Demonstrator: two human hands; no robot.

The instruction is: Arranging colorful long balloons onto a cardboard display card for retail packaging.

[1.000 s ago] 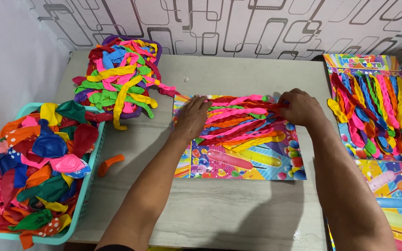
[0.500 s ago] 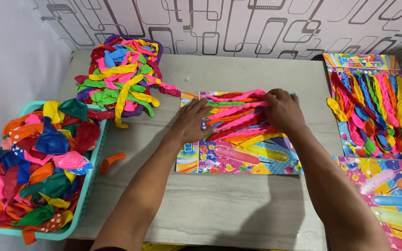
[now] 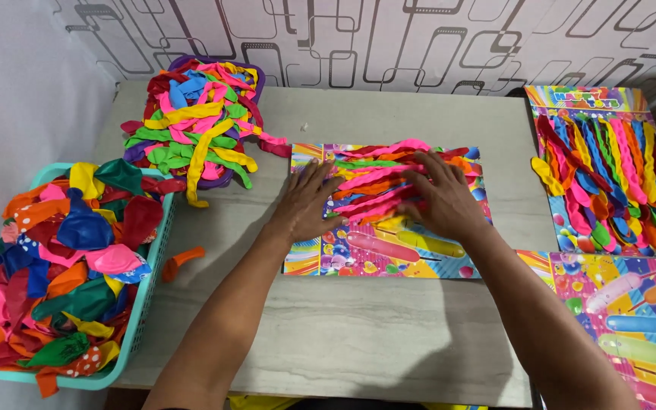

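View from above a pale grey table set against a patterned wall. At the near left, a teal plastic basket is heaped with limp round balloons in orange, blue, pink, green and yellow; one loose orange balloon lies on the table just right of it. At the far left, a purple basket overflows with long twisted balloons in many colours, several trailing over its rim onto the table. In the middle lies a brightly printed rectangular card, its long axis running left to right, with a row of long balloons spread across its far half; each balloon also lies lengthwise left to right, stacked one beside the next from far to near. Both hands press flat on this card, fingers spread and gripping nothing: the left hand rests on the card's left part, fingertips touching the balloon ends, and the right hand lies on top of the balloons toward the right (the two hands are apart, with balloons between them). At the far right, a second card carries a finished row of long balloons hanging from far to near. More printed cards lie at the near right.
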